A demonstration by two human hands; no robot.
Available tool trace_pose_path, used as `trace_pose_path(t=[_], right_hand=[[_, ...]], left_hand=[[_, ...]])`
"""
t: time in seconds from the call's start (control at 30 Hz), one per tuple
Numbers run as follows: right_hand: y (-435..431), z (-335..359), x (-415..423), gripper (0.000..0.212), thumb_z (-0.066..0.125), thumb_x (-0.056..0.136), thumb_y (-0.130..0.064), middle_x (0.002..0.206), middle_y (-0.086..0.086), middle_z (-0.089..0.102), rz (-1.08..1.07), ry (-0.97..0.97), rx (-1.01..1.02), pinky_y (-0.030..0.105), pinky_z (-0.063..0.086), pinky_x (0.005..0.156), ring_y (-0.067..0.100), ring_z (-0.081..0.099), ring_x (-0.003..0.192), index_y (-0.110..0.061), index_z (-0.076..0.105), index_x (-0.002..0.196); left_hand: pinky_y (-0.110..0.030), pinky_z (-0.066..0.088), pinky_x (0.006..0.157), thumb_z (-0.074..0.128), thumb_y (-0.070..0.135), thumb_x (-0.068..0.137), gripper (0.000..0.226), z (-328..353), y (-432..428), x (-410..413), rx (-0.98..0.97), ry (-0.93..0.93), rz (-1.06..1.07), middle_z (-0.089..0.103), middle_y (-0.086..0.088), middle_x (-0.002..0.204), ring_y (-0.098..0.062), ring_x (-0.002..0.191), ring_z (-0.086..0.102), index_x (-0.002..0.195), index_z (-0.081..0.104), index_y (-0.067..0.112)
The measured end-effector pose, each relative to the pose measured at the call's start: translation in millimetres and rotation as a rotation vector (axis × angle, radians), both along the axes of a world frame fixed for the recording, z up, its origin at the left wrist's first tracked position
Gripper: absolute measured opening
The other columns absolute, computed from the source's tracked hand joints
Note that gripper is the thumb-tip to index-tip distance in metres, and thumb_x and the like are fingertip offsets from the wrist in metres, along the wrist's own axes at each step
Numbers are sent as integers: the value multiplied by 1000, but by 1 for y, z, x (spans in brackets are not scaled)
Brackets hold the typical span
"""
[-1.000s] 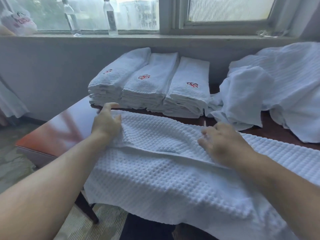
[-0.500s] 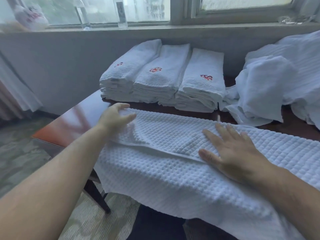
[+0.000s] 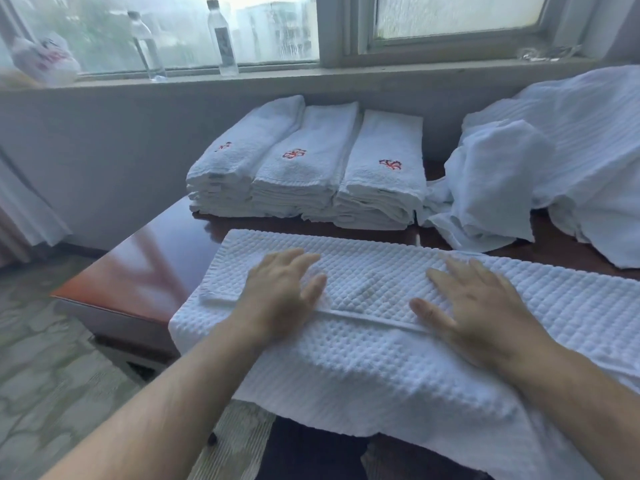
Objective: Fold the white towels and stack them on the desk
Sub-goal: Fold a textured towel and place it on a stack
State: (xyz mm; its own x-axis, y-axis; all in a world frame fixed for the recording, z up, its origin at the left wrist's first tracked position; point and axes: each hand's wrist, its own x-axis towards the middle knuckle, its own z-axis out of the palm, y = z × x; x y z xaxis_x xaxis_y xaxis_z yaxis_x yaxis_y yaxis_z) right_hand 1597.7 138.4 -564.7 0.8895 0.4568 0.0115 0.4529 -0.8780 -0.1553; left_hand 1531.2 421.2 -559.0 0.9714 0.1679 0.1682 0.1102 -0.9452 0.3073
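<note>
Waffle-weave towel (image 3: 363,362) is lying across the near edge of the desk (image 3: 138,271), far part folded over toward the person, near part hanging off the front, right end running out of frame.

Head view, the only one: left hand (image 3: 280,296) is pressing flat on the folded flap near its left end, fingers straight and spread, holding nothing. Right hand (image 3: 474,306) is doing the same further right, palm down, fingers splayed, thumb just beside the hem line. No pinch on either side.

Step, as I read it: flattening the first lengthwise fold. The hanging part is not yet folded up.

Next move likely calls for gripping the hanging edge with both hands and bringing it over the flap, edges lined up, then folding across.

Behind: three folded stacks (image 3: 304,174) side by side by the wall, unfolded pile (image 3: 540,161) to their right. Two bottles (image 3: 221,36) are standing on the sill.
</note>
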Motion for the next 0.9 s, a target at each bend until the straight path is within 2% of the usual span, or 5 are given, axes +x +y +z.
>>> trace_pose_path(t=[0.13,0.27,0.47,0.67,0.9], right_hand=[[-56,6,-14,114,-9,61,-101,169,-11,-6,39,44,-90,38,-10,124,12,-16,154,-44,5,159],[-113,12,-20,110,-4,64,-101,168,-15,-4,-68,55,-112,43,-8,124,10,-12,154,-45,7,159],[-229,15,-23,100,19,75,-91,168,-9,17,-447,51,8,50,7,123,17,10,155,-35,29,157],[-306,3,-21,70,40,95,-62,156,12,41,-990,-84,159,55,30,115,40,35,140,-22,39,153],[-306,4,-11,60,53,93,-52,136,12,58,-1093,-224,262,52,35,102,38,51,126,-19,47,143]], left_hand=[[-40,1,122,28,69,98,67,-1,-60,3,44,131,-239,9,3,169,-15,154,1,157,20,39],[-43,-3,123,29,74,95,76,1,-132,24,123,123,-446,3,0,169,-16,154,-4,159,16,35],[-36,18,115,32,46,106,45,1,-252,60,54,-8,-665,41,-1,149,-22,143,28,143,45,24],[-38,14,114,30,90,81,85,-11,-291,68,113,-47,-753,36,8,152,-14,140,22,148,36,39],[-35,13,116,28,90,82,82,-12,-289,66,107,-77,-731,33,12,156,-10,144,18,149,34,44]])
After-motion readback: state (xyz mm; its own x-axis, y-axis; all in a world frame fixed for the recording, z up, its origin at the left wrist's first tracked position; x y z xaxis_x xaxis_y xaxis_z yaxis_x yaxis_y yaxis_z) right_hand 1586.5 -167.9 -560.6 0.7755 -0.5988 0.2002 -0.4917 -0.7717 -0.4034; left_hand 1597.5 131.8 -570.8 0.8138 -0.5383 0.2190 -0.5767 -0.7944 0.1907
